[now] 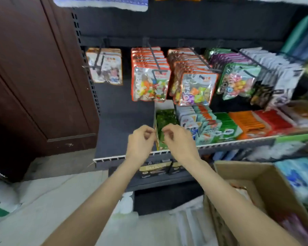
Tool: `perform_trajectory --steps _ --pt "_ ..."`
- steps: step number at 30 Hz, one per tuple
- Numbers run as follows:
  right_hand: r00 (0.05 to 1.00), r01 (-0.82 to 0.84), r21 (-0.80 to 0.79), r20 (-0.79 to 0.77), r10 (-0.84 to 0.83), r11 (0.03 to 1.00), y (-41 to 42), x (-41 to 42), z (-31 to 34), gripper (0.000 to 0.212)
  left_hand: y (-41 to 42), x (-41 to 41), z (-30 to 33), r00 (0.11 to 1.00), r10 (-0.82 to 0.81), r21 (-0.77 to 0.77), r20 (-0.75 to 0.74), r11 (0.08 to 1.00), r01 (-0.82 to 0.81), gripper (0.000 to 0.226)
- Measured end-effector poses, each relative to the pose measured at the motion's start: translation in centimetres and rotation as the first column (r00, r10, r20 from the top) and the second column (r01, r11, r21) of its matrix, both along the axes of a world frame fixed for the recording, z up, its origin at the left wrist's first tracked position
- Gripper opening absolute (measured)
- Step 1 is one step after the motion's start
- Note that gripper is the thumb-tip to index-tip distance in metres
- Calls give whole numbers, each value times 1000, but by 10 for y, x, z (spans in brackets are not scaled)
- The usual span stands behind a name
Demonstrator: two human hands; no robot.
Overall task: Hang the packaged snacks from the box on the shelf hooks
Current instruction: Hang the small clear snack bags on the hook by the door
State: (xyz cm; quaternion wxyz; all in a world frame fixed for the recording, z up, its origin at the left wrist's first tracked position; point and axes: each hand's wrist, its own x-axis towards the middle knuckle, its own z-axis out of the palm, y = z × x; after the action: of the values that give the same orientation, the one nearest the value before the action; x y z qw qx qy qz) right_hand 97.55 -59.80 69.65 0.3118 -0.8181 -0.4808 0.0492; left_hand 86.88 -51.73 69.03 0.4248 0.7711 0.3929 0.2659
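Pinching one thin packet (156,134) edge-on btwn left hand (140,139) & right hand (176,139), close together, we prob. steady its top hole for a hook (155,55).

Both bare forearms reach forward, wrists close together. The left hand (140,139) and right hand (178,139) face each other, fingers curled, pinching.

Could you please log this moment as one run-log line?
hands: left and right pinch green packet | place: shelf edge | box: lower right
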Motion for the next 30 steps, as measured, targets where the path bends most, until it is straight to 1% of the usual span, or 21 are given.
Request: perform_trajectory --steps 3,6,9,11,14,17,19,21,23,24,25,28,30 --pt "989 123 -182 -56 -135 976 -68 30 -38 23 -56 39 -35 992 -119 -116 -44 987 113 10" --pt "956 233 -326 -93 -277 916 -137 64 -70 21 -110 83 -62 959 -252 -207 -131 953 222 8" --pt "909 299 -441 -139 -394 846 -192 105 -103 23 -162 130 -85 921 -345 -253 -182 921 295 12" --pt "892 293 -546 -140 -431 785 -222 138 -127 26 -194 162 -103 889 -387 -255 -245 910 326 19" --pt "916 157 -648 -187 -355 745 -256 186 -165 31 -234 203 -139 812 -422 -264 -404 903 338 24" --pt "936 23 -703 -235 -263 711 -279 217 -195 37 -257 223 -174 674 -457 -312 -580 890 334 25" --pt "951 -53 -700 -253 -178 713 -286 230 -208 49 -261 226 -191 602 -461 -342 -652 887 309 29" --pt "958 -123 -704 -268 -101 700 -288 240 -218 64 -262 225 -204 551 -472 -371 -689 882 291 31" --pt "968 -175 -715 -251 -15 677 -285 247 -228 75 -260 225 -215 534 -489 -396 -690 872 288 35" --pt "970 -199 -722 -240 30 663 -283 248 -232 77 -260 226 -219 538 -490 -401 -686 871 282 36" --pt "971 -216 -732 -231 64 646 -281 250 -236 78 -260 226 -221 549 -478 -391 -686 878 277 33" --pt "969 -244 -755 -208 131 609 -275 252 -243 66 -260 229 -223 573 -387 -308 -722 922 235 18" --pt "968 -247 -746 -165 187 618 -272 253 -245 56 -262 230 -224 550 -333 -245 -766 942 230 15"
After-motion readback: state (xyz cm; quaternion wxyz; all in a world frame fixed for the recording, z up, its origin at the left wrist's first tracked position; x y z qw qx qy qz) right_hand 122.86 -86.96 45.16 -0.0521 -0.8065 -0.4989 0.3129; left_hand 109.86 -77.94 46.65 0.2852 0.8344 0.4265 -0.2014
